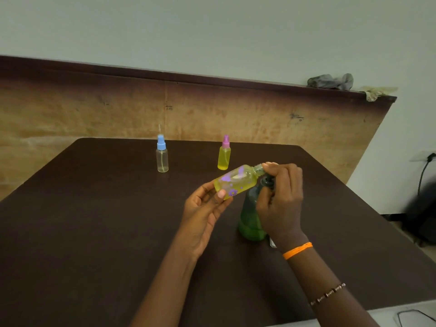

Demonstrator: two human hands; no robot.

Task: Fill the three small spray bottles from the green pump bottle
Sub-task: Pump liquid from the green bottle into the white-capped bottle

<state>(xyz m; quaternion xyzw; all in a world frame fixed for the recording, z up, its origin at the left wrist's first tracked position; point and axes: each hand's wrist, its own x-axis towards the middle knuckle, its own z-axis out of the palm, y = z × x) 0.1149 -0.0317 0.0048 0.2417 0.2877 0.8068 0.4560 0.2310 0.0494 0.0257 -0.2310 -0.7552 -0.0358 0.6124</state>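
My left hand (205, 208) grips the base of a small yellow bottle (236, 181) with purple flowers, tilted almost flat, its open neck at the nozzle of the green pump bottle (250, 218). My right hand (280, 192) curls over the dark pump head (269, 181) and touches the small bottle's neck. The green bottle stands on the dark table (94, 232), partly hidden by my right hand. Farther back stand a clear spray bottle with a blue cap (162, 156), nearly empty, and a spray bottle with a pink cap (224, 154), full of yellow liquid.
A small clear object (272, 243) lies on the table behind my right wrist. A brown board (94, 109) leans against the wall behind the table, with a grey cloth (330, 81) on its top edge. A dark bag (422, 208) sits on the floor at right.
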